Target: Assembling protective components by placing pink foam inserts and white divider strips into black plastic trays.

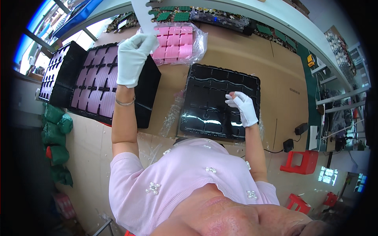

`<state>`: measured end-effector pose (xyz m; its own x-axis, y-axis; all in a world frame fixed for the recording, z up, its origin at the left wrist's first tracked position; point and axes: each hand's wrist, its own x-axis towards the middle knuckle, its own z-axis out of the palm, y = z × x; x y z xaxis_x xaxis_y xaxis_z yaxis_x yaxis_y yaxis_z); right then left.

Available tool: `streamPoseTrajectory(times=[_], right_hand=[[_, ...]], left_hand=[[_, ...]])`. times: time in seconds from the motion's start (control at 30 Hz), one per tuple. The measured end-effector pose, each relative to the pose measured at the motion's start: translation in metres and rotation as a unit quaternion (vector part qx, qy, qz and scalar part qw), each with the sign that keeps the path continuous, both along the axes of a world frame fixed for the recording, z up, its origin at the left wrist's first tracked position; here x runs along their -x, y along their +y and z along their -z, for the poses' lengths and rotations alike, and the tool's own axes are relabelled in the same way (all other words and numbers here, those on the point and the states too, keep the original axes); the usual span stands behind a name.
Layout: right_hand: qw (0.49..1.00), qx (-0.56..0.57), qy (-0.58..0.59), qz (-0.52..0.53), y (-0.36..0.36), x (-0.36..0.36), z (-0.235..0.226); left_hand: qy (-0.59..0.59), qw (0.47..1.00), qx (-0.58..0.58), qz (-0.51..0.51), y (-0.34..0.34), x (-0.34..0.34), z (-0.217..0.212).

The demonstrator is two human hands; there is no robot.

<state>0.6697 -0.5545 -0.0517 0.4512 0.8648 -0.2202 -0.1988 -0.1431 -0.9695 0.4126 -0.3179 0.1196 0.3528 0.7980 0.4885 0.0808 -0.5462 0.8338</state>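
Note:
My left hand [136, 57], in a white glove, is raised at the left, its fingers closed on a flat white strip with a notched edge [143, 17]. The strip points up and away from me. Over the right part of a shiny black plastic tray [210, 100] hovers my right hand [243, 108], gloved in white with a bare fingertip showing. Its fingers are slightly bent and apart, and I see nothing in them. Whether it touches the tray I cannot tell. The tray is divided into shallow sections and lies on the brown table covering.
Left of the tray, stacked black trays [94, 84] hold pink-purple pieces. Behind them, pink pieces [173, 43] lie in clear plastic wrap. A white shelf edge [275, 23] crosses the far side. Black adapters with a cable [288, 145] sit at right, near a red stool [301, 162].

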Motion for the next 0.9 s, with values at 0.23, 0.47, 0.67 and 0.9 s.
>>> streamPoseTrajectory(times=[0.23, 0.47, 0.67, 0.9], right_hand=[[0.971, -0.146, -0.187, -0.025, 0.033, 0.052, -0.076], [0.986, -0.125, -0.103, -0.045, 0.028, 0.062, -0.064], [0.979, -0.139, -0.151, 0.008, 0.020, 0.064, -0.043], [0.991, -0.029, -0.128, -0.008, -0.011, 0.072, -0.009]], left_hand=[[-0.020, 0.960, 0.201, 0.195, -0.064, -0.051, 0.046], [0.013, 0.942, 0.227, 0.245, -0.095, -0.068, 0.067], [-0.005, 0.982, -0.031, 0.185, -0.104, -0.071, 0.063], [0.142, 0.971, -0.039, 0.186, -0.113, -0.068, 0.080]])
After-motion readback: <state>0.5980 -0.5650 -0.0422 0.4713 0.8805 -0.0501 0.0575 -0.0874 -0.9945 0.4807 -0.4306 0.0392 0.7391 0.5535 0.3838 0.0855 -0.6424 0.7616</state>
